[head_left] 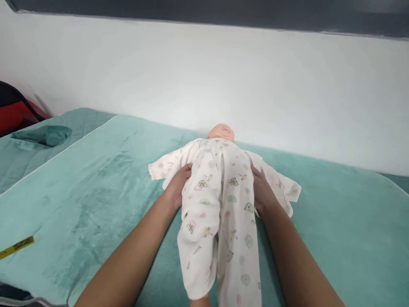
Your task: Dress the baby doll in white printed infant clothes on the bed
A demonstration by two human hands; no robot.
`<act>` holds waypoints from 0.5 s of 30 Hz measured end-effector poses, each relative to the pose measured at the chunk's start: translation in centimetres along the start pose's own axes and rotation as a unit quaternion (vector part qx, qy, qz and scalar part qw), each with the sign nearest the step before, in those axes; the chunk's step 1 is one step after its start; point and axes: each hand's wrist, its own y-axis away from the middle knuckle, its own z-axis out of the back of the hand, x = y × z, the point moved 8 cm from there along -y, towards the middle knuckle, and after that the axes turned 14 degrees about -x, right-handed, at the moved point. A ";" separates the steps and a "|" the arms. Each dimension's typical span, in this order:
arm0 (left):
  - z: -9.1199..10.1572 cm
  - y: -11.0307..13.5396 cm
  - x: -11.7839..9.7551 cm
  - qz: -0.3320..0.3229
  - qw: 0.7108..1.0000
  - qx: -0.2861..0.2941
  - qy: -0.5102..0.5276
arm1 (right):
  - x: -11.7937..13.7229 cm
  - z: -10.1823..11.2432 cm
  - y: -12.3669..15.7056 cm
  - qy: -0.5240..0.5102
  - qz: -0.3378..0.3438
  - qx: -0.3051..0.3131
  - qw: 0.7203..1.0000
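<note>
A baby doll [221,132] lies on its back on a teal mat [96,183], head toward the white wall. It wears a white printed sleepsuit [220,213] with long legs reaching toward me. My left hand [177,184] grips the suit at the doll's left flank, fingers curled into the cloth. My right hand [262,192] holds the opposite flank the same way, its fingers partly hidden under the fabric. One bare doll foot [200,301] peeks out of the left trouser leg at the bottom edge.
A quilted teal cover with a small pillow [41,135] lies at far left, and a red-and-black bag [14,111] sits behind it. A yellow tape strip [16,247] rests near the mat's front left edge. The white wall [223,76] runs close behind the doll.
</note>
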 end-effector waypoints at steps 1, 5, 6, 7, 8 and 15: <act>0.0 -0.2 0.2 0.011 1.000 0.002 0.007 | 0.2 0.0 0.1 0.008 0.014 -0.012 1.000; 0.1 -1.1 1.0 0.035 0.999 0.003 0.029 | 0.9 0.2 0.1 0.049 0.069 -0.040 0.996; 0.1 -1.2 1.1 0.034 0.999 0.003 0.031 | 1.0 0.3 0.0 0.064 0.082 -0.044 0.994; 0.1 -1.3 1.1 0.031 0.999 0.002 0.032 | 1.1 0.5 -0.1 0.080 0.095 -0.048 0.991; 0.1 -1.4 1.2 0.028 0.999 0.000 0.031 | 1.1 0.6 -0.2 0.098 0.107 -0.052 0.988; -0.2 -1.1 0.9 0.003 1.000 0.004 0.004 | 2.1 1.2 -0.2 0.208 0.155 -0.083 0.962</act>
